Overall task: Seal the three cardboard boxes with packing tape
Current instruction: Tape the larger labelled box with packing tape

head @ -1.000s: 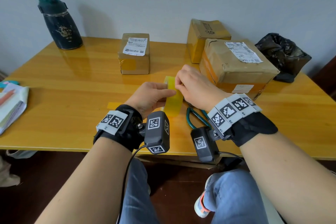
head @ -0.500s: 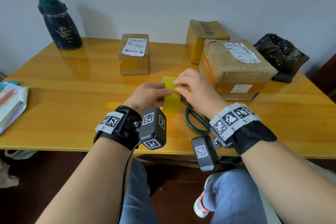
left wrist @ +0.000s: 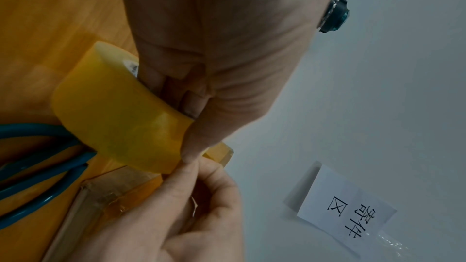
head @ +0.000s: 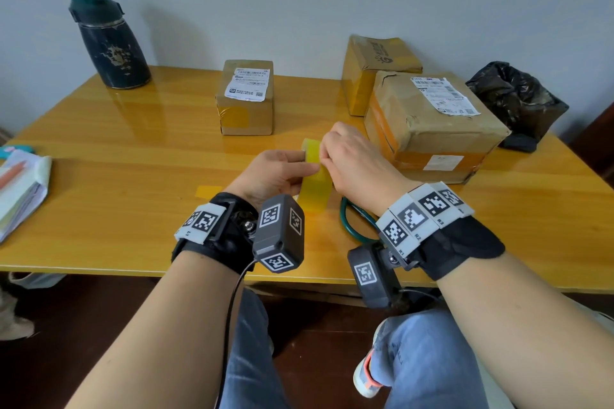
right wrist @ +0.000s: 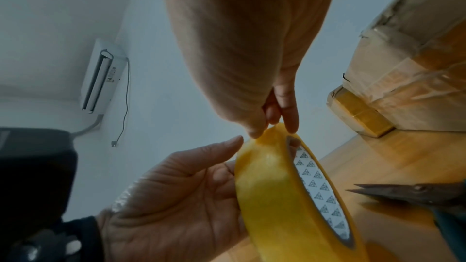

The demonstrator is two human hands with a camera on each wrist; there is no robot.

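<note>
A yellow tape roll (head: 315,184) stands on edge above the table's middle, held in my left hand (head: 279,173), fingers through its core and thumb on the rim. My right hand (head: 352,159) pinches the roll's top edge with thumb and forefinger; in the right wrist view the right fingertips (right wrist: 290,125) pinch the tape roll (right wrist: 277,186). The left wrist view shows the tape roll (left wrist: 121,127) against my left hand (left wrist: 206,67). Three cardboard boxes stand behind: a small box (head: 246,100), a big box (head: 432,129) at right, a tilted box (head: 375,66) behind it.
Teal-handled scissors (head: 355,219) lie on the table under my right wrist. A dark bottle (head: 109,40) stands at back left, a black bag (head: 515,103) at back right, papers (head: 20,189) at the left edge. A small tape strip (head: 207,191) sticks to the wooden table (head: 116,176).
Both hands with the roll have shifted slightly away from me and up. The right hand's fingers have kept working at the roll's top edge.
</note>
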